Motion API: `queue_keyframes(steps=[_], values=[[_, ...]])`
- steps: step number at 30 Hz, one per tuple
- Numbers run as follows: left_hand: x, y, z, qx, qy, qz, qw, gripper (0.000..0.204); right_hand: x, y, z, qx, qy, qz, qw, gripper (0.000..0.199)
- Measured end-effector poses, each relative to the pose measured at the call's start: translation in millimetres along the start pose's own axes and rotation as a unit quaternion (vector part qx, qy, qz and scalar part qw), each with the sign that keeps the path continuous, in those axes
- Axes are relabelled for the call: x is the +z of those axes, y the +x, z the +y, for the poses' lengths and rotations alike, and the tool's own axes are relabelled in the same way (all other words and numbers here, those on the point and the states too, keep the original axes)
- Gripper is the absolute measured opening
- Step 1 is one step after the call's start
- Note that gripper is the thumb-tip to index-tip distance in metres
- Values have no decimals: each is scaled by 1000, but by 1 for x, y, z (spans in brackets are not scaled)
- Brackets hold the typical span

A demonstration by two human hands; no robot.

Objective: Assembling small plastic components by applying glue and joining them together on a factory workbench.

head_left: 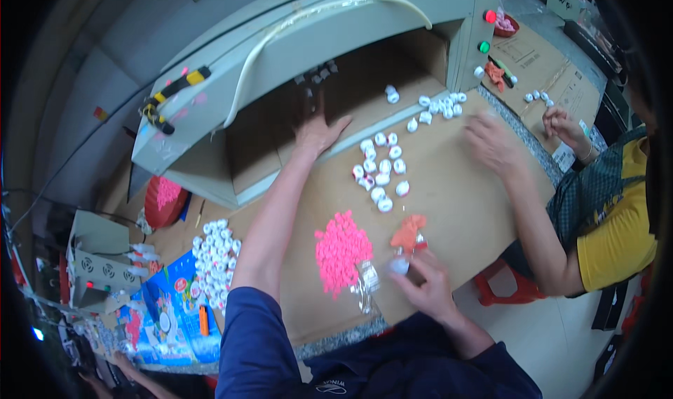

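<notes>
Left hand lies flat and empty inside the machine mouth; right hand pinches a white cap, seemingly awaiting loading.

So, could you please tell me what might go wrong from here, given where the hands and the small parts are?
1. The left hand reaches into the mouth of the grey machine; it might get caught if the machine runs.
2. That forearm passes close to the white caps and the pink pile, so pulling back could scatter them.
3. The right hand works by the table edge, where the small white piece it holds could drop to the floor.
</notes>
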State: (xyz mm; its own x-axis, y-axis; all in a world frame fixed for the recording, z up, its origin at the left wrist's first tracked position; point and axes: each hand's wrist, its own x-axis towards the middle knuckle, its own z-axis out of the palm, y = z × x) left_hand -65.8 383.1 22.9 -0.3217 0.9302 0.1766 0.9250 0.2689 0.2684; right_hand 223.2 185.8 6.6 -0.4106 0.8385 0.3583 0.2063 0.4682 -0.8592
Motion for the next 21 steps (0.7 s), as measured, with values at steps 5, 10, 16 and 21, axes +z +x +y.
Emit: queue_keyframes(steps=[5, 10, 16, 21], values=[[20, 86, -25, 94, -50, 81, 991, 87, 0, -4, 4, 22, 8, -27, 999, 25], [29, 149, -14, 78, -150, 44, 985, 72, -2, 1, 1, 32, 10, -37, 999, 29], [92, 206, -55, 140, -100, 224, 959, 57, -3, 11, -5, 39, 25, -56, 997, 32], [97, 211, -69, 175, 60, 265, 946, 47, -2, 11, -4, 29, 14, -67, 997, 32]])
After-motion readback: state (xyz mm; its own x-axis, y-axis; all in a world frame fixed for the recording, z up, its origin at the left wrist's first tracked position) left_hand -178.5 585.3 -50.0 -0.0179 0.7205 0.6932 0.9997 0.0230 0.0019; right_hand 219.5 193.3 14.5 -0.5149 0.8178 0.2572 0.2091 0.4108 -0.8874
